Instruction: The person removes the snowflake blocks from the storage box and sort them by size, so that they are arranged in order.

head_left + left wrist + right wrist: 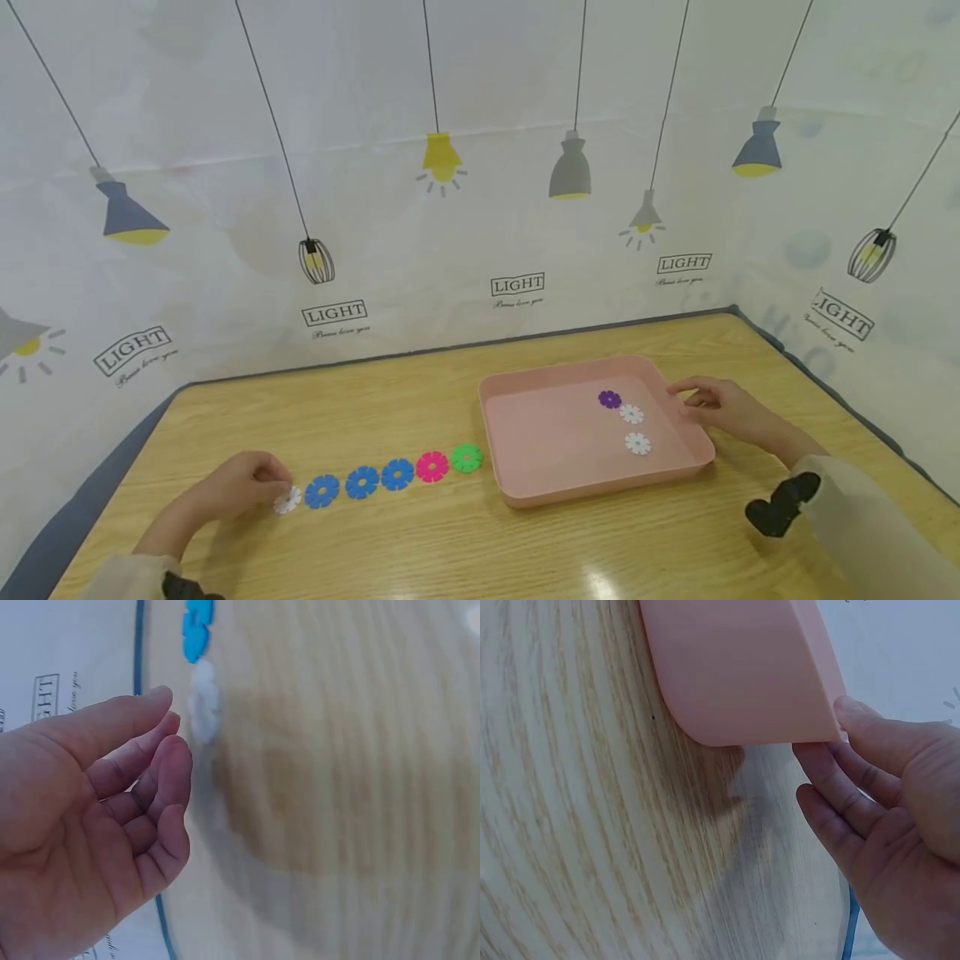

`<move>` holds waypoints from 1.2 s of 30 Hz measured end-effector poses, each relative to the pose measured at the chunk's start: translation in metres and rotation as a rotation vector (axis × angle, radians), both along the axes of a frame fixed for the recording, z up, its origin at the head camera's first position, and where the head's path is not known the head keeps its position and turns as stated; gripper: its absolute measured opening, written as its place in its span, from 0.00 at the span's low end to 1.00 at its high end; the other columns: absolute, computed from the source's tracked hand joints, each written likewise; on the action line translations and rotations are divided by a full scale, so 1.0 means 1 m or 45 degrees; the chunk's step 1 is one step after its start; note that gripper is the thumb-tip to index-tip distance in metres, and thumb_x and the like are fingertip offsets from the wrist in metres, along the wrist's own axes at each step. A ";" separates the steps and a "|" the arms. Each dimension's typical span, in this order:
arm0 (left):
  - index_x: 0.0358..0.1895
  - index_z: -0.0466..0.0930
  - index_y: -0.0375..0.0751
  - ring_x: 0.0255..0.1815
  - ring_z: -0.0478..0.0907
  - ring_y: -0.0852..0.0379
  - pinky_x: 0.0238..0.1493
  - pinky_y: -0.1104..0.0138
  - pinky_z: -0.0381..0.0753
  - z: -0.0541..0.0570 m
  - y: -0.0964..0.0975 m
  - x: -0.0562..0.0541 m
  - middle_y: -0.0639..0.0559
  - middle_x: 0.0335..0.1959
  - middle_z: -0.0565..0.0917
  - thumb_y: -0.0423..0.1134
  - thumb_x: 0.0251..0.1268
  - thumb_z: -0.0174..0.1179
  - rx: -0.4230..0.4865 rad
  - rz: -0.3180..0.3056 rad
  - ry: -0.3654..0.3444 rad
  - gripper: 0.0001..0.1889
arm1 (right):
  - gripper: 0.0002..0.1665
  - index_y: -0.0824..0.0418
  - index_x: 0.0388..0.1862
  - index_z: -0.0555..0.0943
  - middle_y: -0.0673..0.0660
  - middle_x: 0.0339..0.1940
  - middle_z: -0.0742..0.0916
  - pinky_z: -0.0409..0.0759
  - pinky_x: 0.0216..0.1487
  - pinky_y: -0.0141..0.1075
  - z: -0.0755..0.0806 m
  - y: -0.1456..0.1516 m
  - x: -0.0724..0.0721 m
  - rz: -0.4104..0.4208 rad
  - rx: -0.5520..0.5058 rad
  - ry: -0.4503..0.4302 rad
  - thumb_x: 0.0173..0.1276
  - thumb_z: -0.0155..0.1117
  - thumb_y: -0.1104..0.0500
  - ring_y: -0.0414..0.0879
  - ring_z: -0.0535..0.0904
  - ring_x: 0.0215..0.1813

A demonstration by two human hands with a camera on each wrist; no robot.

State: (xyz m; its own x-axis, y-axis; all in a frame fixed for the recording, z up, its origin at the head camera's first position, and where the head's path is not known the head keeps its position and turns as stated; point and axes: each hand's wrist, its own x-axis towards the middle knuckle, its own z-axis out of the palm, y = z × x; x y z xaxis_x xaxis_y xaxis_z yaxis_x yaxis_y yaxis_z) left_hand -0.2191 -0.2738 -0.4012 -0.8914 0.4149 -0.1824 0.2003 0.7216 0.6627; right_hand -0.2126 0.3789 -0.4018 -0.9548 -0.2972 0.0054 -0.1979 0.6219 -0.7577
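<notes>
My left hand (pixel 243 483) hovers at the left end of a row of notched plastic snowflake discs, its fingers loosely bent. Its fingertips (pixel 176 754) are right beside a white disc (pixel 287 500), which lies on the table with nothing pinched between thumb and fingers. To the right in the row are blue discs (pixel 322 492), a pink disc (pixel 432 467) and a green disc (pixel 467 457). My right hand (pixel 723 408) holds the right rim of a pink tray (pixel 555 433), thumb at the rim and fingers against the outer wall in the right wrist view.
Inside the tray lie a purple disc (pixel 610 400), a white disc (pixel 632 414) and another white disc (pixel 638 443). The wooden table (pixel 360 550) ends at a printed cloth backdrop (pixel 420 275) with a dark lower border.
</notes>
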 end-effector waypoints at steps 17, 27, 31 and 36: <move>0.41 0.75 0.36 0.35 0.75 0.55 0.37 0.63 0.75 0.039 0.136 -0.029 0.51 0.33 0.77 0.37 0.64 0.55 0.129 -0.250 0.201 0.08 | 0.24 0.71 0.58 0.69 0.64 0.43 0.81 0.78 0.38 0.34 0.001 0.000 0.002 -0.019 0.027 -0.001 0.66 0.58 0.61 0.50 0.79 0.41; 0.44 0.76 0.38 0.40 0.76 0.56 0.40 0.64 0.75 0.035 0.240 -0.053 0.52 0.37 0.78 0.37 0.65 0.55 0.160 -0.405 0.162 0.09 | 0.23 0.70 0.58 0.70 0.64 0.43 0.81 0.78 0.38 0.34 0.000 0.000 0.001 -0.019 0.045 0.027 0.66 0.58 0.61 0.50 0.79 0.41; 0.48 0.76 0.37 0.44 0.75 0.55 0.44 0.63 0.74 0.036 0.271 -0.061 0.50 0.41 0.79 0.38 0.64 0.56 0.123 -0.443 0.112 0.12 | 0.23 0.70 0.58 0.70 0.64 0.42 0.82 0.78 0.38 0.33 0.000 0.001 0.001 -0.018 0.041 0.024 0.66 0.58 0.61 0.49 0.79 0.41; 0.53 0.76 0.38 0.50 0.74 0.54 0.50 0.63 0.72 0.037 0.304 -0.067 0.47 0.48 0.78 0.39 0.64 0.57 0.092 -0.485 0.064 0.16 | 0.24 0.70 0.58 0.69 0.62 0.40 0.82 0.77 0.38 0.34 0.000 0.001 0.000 -0.017 0.039 0.017 0.66 0.58 0.61 0.49 0.79 0.40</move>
State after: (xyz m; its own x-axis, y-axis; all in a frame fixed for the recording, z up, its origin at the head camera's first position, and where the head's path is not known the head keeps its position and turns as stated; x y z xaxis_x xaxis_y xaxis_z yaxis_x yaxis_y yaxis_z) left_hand -0.2859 0.0298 -0.3641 -0.6784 0.7279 -0.1002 0.4784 0.5411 0.6917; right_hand -0.2130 0.3798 -0.4016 -0.9586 -0.2847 0.0090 -0.1992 0.6476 -0.7355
